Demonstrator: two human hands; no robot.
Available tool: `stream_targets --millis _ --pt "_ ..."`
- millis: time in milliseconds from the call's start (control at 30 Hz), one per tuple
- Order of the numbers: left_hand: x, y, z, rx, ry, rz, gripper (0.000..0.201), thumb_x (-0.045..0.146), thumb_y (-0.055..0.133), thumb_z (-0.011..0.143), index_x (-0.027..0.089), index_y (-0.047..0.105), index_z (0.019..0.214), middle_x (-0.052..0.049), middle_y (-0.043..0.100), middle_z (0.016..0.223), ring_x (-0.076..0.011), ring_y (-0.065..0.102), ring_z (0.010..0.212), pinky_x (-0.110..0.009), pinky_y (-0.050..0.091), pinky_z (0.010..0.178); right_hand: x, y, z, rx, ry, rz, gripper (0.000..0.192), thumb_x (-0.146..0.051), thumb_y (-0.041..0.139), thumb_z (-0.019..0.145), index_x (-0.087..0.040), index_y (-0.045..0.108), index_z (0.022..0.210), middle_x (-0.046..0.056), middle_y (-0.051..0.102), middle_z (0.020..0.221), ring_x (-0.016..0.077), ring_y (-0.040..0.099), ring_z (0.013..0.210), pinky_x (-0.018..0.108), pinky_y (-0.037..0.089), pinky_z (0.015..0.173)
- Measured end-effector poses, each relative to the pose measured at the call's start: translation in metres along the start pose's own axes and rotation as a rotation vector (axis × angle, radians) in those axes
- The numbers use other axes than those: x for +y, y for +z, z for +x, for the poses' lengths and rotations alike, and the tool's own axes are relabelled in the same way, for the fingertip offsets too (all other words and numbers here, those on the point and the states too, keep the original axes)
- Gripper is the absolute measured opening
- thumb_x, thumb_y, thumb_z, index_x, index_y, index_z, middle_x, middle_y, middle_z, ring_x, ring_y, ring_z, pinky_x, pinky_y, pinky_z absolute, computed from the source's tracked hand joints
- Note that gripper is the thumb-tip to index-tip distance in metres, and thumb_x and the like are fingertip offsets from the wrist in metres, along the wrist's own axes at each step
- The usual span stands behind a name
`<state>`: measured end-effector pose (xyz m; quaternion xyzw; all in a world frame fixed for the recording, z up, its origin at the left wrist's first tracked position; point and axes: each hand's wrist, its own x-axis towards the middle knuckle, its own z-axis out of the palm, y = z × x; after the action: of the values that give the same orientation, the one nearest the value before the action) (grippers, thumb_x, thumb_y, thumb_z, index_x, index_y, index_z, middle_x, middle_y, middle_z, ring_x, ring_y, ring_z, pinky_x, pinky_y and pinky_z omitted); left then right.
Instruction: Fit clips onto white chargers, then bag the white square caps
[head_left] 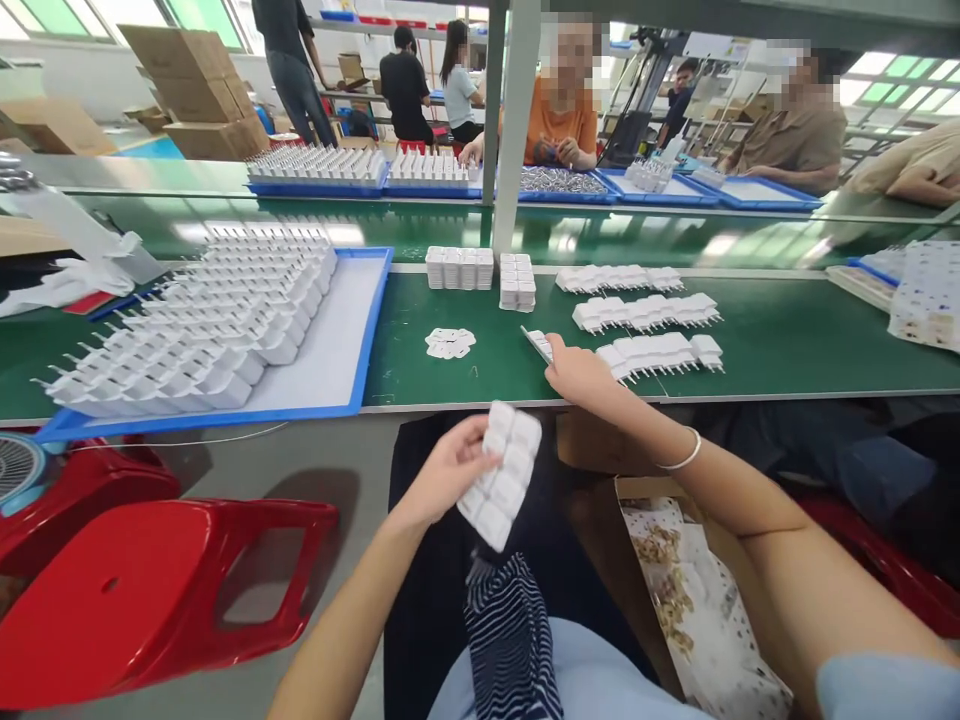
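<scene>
far left: a blue tray [373,330] is filled with rows of white pronged plug bodies [202,335] of smooth moulded plastic. centre: the left hand [442,472] is closed on a white block of plug shells [501,474], held below the table edge by its side; the block is judged light, rigid and slightly slick, best pinched across its edges. right: the right hand [581,375] is closed on a thin flat strip [538,344] at the green table [810,340], beside rows of pronged plugs [660,352].
</scene>
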<state>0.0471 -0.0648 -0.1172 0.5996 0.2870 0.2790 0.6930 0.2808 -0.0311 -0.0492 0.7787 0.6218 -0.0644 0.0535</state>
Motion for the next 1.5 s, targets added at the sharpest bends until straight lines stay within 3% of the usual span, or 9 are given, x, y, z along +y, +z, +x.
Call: stream_targets --millis 133,333,600,733,933,1067,1200,1367,1500 --pt "0.049 0.005 0.086 0.379 0.078 0.473 0.048 0.013 0.053 0.085 0.016 0.046 0.132 -0.012 0.063 0.121 -0.0201 0.068 0.096 -0.031 0.054 0.082 0.004 -0.001 0.012 0.109 0.063 0.072 0.038 -0.017 0.037 0.094 -0.012 0.054 0.127 0.018 0.069 0.113 0.0329 0.066 0.103 0.037 0.046 0.081" --pt "0.055 0.021 0.173 0.485 0.028 0.783 0.042 0.006 0.055 0.079 0.007 0.051 0.121 -0.021 0.062 0.12 -0.0302 0.06 0.114 -0.037 0.047 0.094 0.003 -0.014 0.022 0.207 0.105 0.151 0.034 -0.013 0.037 0.091 -0.011 0.061 0.116 0.019 0.069 0.112 0.0321 0.065 0.103 0.036 0.046 0.08" --pt "0.057 0.035 0.146 0.469 0.031 1.066 0.034 0.013 0.041 0.09 0.004 0.057 0.119 -0.024 0.064 0.114 -0.0368 0.054 0.121 -0.047 0.044 0.098 0.004 0.004 -0.005 0.15 -0.061 0.189 0.043 -0.043 0.048 0.097 -0.011 0.062 0.122 0.019 0.06 0.126 0.0322 0.057 0.114 0.037 0.044 0.091" --pt "0.047 0.023 0.123 0.366 0.167 1.143 0.036 0.015 0.042 0.093 0.012 0.057 0.126 -0.016 0.054 0.14 -0.03 0.042 0.137 -0.047 0.031 0.114 0.005 0.023 -0.025 0.232 -0.148 0.188 0.049 -0.032 0.054 0.095 -0.006 0.053 0.136 0.02 0.054 0.138 0.0332 0.049 0.124 0.041 0.041 0.098" --pt "0.019 0.027 0.115 0.256 0.352 1.239 0.034 0.019 0.041 0.096 0.021 0.059 0.124 -0.013 0.057 0.14 -0.0325 0.044 0.136 -0.064 0.022 0.115 0.015 0.041 -0.045 0.387 -0.18 0.306 0.028 -0.025 0.055 0.095 -0.016 0.069 0.118 0.011 0.069 0.122 0.027 0.059 0.113 0.039 0.045 0.098" --pt "0.011 0.036 0.12 0.35 0.413 1.147 0.032 0.018 0.044 0.094 0.016 0.061 0.121 -0.018 0.057 0.137 -0.0355 0.042 0.138 -0.063 0.02 0.116 0.026 0.038 -0.045 0.437 -0.195 0.515 0.03 -0.033 0.05 0.098 -0.019 0.074 0.109 0.008 0.074 0.113 0.0233 0.066 0.105 0.034 0.049 0.093" --pt "0.021 0.042 0.112 0.521 0.437 0.768 0.031 0.026 0.043 0.097 0.016 0.061 0.12 -0.016 0.058 0.135 -0.0306 0.044 0.136 -0.052 0.03 0.114 0.013 0.034 -0.045 0.733 -0.1 0.606 0.039 -0.031 0.037 0.103 -0.016 0.073 0.111 0.011 0.074 0.112 0.0231 0.067 0.105 0.035 0.049 0.095" --pt "0.041 0.022 0.083 0.466 0.144 -0.119 0.034 0.039 0.06 0.088 0.015 0.062 0.113 -0.008 0.071 0.098 -0.0193 0.068 0.087 -0.028 0.053 0.074 -0.029 0.046 -0.062 0.776 -0.598 0.545 0.021 -0.024 0.056 0.095 -0.024 0.075 0.105 0.007 0.076 0.11 0.0244 0.067 0.107 0.042 0.05 0.098" --pt "0.042 0.006 0.067 0.544 0.14 -0.284 0.022 0.031 0.068 0.081 0.017 0.064 0.098 -0.001 0.069 0.084 -0.0125 0.065 0.072 -0.02 0.049 0.061 -0.054 0.053 -0.06 0.804 -0.582 0.827 0.016 -0.023 0.06 0.093 -0.023 0.076 0.092 0.008 0.074 0.109 0.0247 0.065 0.108 0.045 0.052 0.096"
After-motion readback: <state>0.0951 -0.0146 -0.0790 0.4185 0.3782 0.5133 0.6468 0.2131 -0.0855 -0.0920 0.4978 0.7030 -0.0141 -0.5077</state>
